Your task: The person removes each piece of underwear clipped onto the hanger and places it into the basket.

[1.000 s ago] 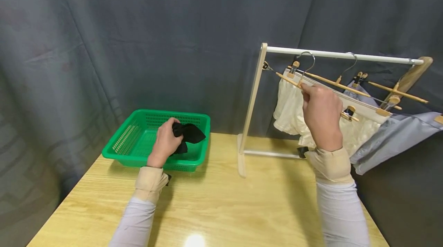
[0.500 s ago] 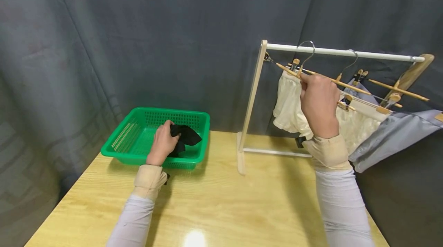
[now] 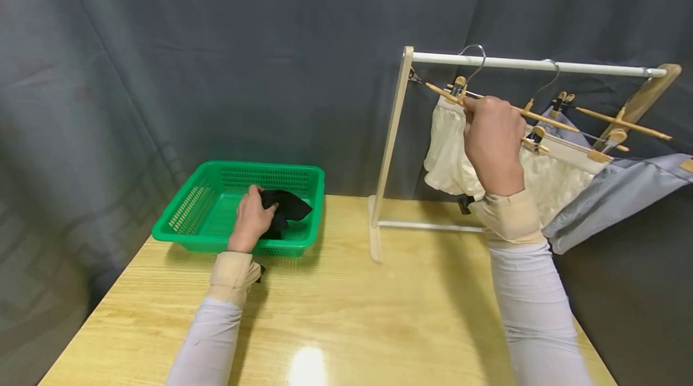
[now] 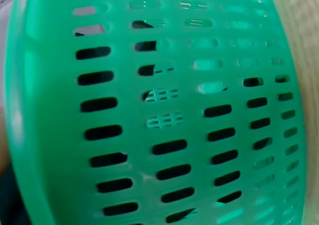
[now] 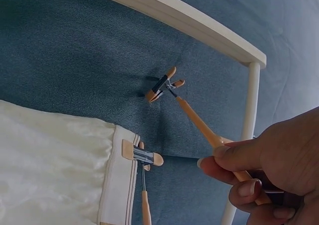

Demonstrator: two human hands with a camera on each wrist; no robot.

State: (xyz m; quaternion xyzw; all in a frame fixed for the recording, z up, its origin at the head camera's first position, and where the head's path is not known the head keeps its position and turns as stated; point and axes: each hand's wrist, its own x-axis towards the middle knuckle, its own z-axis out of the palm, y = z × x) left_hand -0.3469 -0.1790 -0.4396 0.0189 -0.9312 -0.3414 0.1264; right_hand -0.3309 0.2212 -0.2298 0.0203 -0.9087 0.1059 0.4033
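Observation:
My left hand [image 3: 251, 217] is inside the green basket [image 3: 162, 232], its fingers gripping a bunched black cloth [image 3: 289, 205]. The left wrist view shows mostly the slotted basket wall [image 4: 134, 135], with black seen through some slots; the hand is hidden there. At the rack, my right hand [image 3: 494, 139] pinches the bar of a wooden clip hanger [image 5: 197, 122]. No garment shows in the end clip [image 5: 162, 85] seen in the right wrist view. The hanger's hook [image 3: 476, 52] rises above the rack's white rail [image 3: 520, 63]; whether it touches the rail I cannot tell.
Cream shorts [image 3: 446, 145] hang from another clip hanger [image 3: 552, 120] just behind my right hand. Farther right a grey-blue garment [image 3: 612, 202] hangs near the rack's wooden end post. A dark curtain [image 3: 271, 61] stands behind the wooden table [image 3: 346, 314].
My right hand has raised the hanger, so its hook stands higher against the rail. The left hand still holds the black cloth in the basket, and the cloth has shifted slightly lower.

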